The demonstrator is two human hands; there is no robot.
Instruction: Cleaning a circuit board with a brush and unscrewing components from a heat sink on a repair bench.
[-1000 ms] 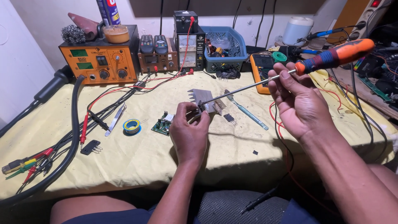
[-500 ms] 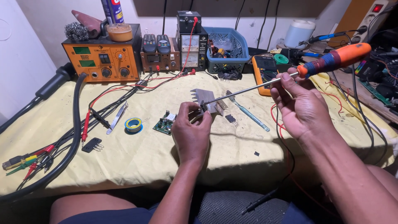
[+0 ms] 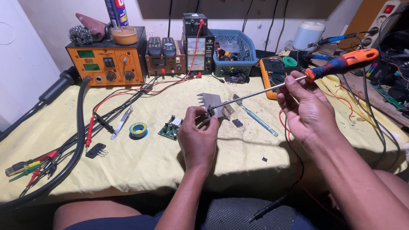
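Observation:
My left hand (image 3: 198,136) grips a finned aluminium heat sink (image 3: 213,103) just above the yellow cloth. My right hand (image 3: 304,104) holds a long screwdriver with an orange and blue handle (image 3: 343,63). Its steel shaft (image 3: 255,92) slants down to the left, and the tip meets the heat sink close to my left fingertips. A small green circuit board (image 3: 170,128) lies on the cloth just left of my left hand. A small black component (image 3: 237,124) lies to the right of the heat sink.
An orange soldering station (image 3: 106,61), a meter unit (image 3: 198,44) and a blue basket (image 3: 233,51) line the back. A yellow multimeter (image 3: 272,76), tweezers (image 3: 121,123), a solder roll (image 3: 138,129), a blue-handled tool (image 3: 257,117) and thick black cables (image 3: 79,140) lie around.
The screwdriver handle has tilted slightly as my right hand turns it. My left hand keeps the heat sink in the same spot.

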